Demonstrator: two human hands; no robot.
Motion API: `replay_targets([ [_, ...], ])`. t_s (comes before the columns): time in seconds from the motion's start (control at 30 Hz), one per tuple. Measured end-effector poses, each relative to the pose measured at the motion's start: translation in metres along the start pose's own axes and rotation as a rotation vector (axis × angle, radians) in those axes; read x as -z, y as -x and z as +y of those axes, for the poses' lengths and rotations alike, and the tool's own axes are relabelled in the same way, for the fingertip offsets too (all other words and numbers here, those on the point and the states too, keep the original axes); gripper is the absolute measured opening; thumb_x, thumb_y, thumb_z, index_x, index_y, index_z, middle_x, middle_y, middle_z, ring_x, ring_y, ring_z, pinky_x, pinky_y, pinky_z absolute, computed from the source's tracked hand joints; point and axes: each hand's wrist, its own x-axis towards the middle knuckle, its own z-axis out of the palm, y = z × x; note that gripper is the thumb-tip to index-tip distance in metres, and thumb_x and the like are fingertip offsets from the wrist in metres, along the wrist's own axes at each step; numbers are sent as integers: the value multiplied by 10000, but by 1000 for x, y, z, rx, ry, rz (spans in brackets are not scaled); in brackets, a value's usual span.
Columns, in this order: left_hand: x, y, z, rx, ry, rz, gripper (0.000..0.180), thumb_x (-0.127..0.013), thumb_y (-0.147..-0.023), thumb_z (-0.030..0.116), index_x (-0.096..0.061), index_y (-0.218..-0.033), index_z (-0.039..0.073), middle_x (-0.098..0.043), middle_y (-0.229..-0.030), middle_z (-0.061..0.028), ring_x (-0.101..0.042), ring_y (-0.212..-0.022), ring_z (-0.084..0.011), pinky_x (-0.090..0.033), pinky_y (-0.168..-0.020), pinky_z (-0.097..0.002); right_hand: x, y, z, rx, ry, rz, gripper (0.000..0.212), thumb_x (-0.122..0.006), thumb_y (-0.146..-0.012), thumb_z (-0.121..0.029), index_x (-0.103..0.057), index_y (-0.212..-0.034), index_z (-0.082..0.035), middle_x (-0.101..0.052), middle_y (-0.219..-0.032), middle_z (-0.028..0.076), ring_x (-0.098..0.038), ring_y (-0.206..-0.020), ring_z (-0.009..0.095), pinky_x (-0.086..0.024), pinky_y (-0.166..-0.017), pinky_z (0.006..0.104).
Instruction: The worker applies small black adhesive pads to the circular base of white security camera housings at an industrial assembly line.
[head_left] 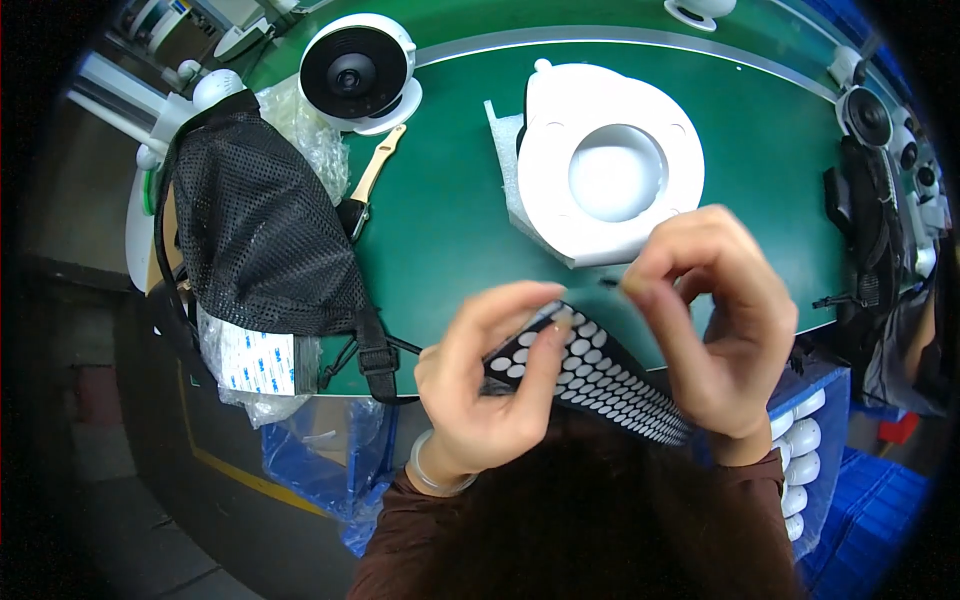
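Observation:
My left hand (pixel 480 395) pinches the end of a dark sheet (pixel 625 400) covered with rows of round white dots. The sheet curves down toward my right wrist. Above it my right hand (pixel 725 325) is closed, thumb and forefinger pressed together. A small dark bit shows by its fingertips, blurred and too small to name. Beyond my hands a white plastic housing (pixel 545 190) with a big round opening lies on the green table (pixel 450 220). Part of a foam sheet (pixel 508 165) sticks out from under its left side.
A white camera-like device (pixel 352 75) with a black round front stands at the far left. Close by are a brush (pixel 380 162), a black mesh bag (pixel 265 215) and clear plastic wrap (pixel 310 130). Several white rounded parts (pixel 800 440) sit in a blue bin at lower right.

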Motion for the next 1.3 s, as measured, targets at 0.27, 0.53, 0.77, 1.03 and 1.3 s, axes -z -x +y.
replay_targets([
  [0.27, -2, -5, -11, 75, 33, -83, 403, -596, -698, -56, -480, -1084, -63, -620, -693, -99, -582, -637, -105, -436, -610, -201, -8, -23, 1, 68, 240, -3, 45, -602, -681, 5, -564, -702, -8, -539, -668, 17, -455, -557, 66, -315, -486, 180],
  [0.53, -2, -6, -15, 40, 7, -64, 425, -614, -664, -52, -498, -1073, -45, -602, -647, -98, -594, -580, -141, -440, -558, -219, -15, -24, -1, 47, 290, -14, 48, -593, -668, 35, -559, -692, 10, -521, -643, 21, -450, -551, 59, -335, -508, 175],
  [0.77, -2, -7, -14, 34, 17, -71, 434, -614, -662, -53, -498, -1079, -34, -589, -629, -97, -595, -568, -148, -438, -549, -219, -12, -25, 0, 16, 215, -50, 48, -600, -668, 33, -559, -690, 20, -524, -649, 20, -454, -563, 59, -348, -523, 170],
  [1.03, -1, -6, -17, 23, 17, -84, 449, -607, -666, -57, -485, -1097, -31, -587, -626, -92, -595, -567, -148, -430, -542, -214, -15, -25, 2, 49, 265, -32, 48, -598, -674, 30, -554, -689, 20, -516, -639, 17, -446, -559, 56, -339, -516, 167],
  [1.3, -3, -8, -16, 24, 36, -86, 459, -602, -672, -53, -470, -1111, -37, -591, -638, -94, -597, -580, -141, -433, -550, -211, -16, -25, 3, 92, 284, -16, 47, -588, -674, 35, -545, -682, 20, -503, -625, 14, -437, -540, 53, -333, -512, 164],
])
